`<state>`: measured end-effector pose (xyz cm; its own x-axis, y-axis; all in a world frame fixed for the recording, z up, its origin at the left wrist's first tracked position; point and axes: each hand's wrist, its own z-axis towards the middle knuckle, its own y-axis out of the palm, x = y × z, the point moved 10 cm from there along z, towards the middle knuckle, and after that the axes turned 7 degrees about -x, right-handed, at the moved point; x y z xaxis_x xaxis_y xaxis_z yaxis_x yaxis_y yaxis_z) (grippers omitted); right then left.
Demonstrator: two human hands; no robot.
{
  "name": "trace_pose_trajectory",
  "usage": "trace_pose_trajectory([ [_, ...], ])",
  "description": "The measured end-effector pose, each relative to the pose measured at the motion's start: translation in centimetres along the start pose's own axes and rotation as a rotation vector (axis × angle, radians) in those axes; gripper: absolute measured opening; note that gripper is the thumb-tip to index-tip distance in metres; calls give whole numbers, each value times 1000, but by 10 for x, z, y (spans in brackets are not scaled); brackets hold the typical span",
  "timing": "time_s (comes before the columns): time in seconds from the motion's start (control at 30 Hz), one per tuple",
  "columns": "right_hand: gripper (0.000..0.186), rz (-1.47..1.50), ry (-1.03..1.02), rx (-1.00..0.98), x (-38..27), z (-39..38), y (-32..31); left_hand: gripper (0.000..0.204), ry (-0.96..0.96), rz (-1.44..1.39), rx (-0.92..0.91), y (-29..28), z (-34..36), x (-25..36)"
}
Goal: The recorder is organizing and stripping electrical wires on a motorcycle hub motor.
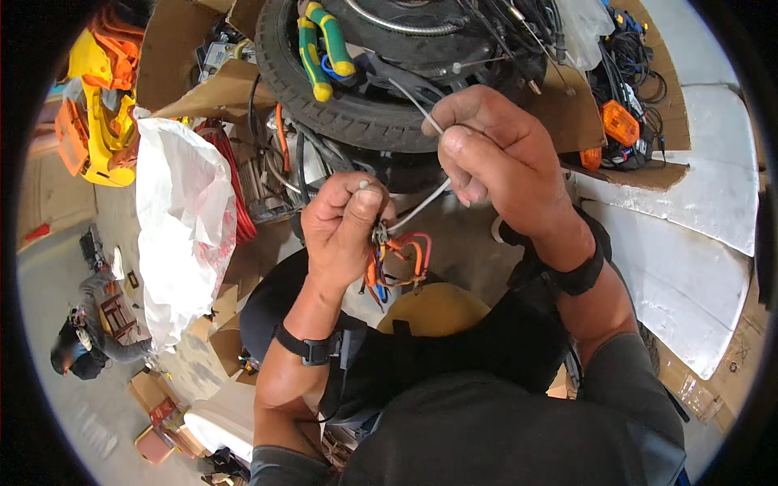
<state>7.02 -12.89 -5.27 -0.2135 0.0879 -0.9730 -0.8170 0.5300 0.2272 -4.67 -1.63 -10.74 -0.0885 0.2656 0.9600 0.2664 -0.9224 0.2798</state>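
My left hand (344, 227) is closed around a bundle of coloured wires (395, 261), whose orange, red and blue ends hang below the fist. From this bundle a thin white cable tie (421, 206) runs up to the right. My right hand (494, 158) pinches it between thumb and fingers, and its free end sticks out past the fingertips. The part of the tie at the bundle is hidden by my left hand. Just beyond both hands lies a wheel with a black tyre (356, 121). Resting on it are pliers with green and yellow handles (308, 57).
A white plastic bag (182, 227) hangs at the left beside yellow and orange plastic parts (101, 121). Cardboard boxes (174, 53) flank the wheel; the right one holds cables and an orange lamp (620, 121). White foam sheets (673, 259) lie right. Another person (81, 348) is far left.
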Motion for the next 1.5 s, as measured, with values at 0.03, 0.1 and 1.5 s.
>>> trace_pose_trajectory([
  [0.03, 15, 2, -1, -1, 0, 2, 1, 16, 9, 11, 3, 1, -1, -1],
  [0.1, 20, -68, 76, -32, 10, 2, 4, 14, -8, 70, 15, -1, -3, -3],
  [1.5, 24, -722, -410, -165, -14, -11, 55, 22, -72, 172, 215, -26, -3, 12],
])
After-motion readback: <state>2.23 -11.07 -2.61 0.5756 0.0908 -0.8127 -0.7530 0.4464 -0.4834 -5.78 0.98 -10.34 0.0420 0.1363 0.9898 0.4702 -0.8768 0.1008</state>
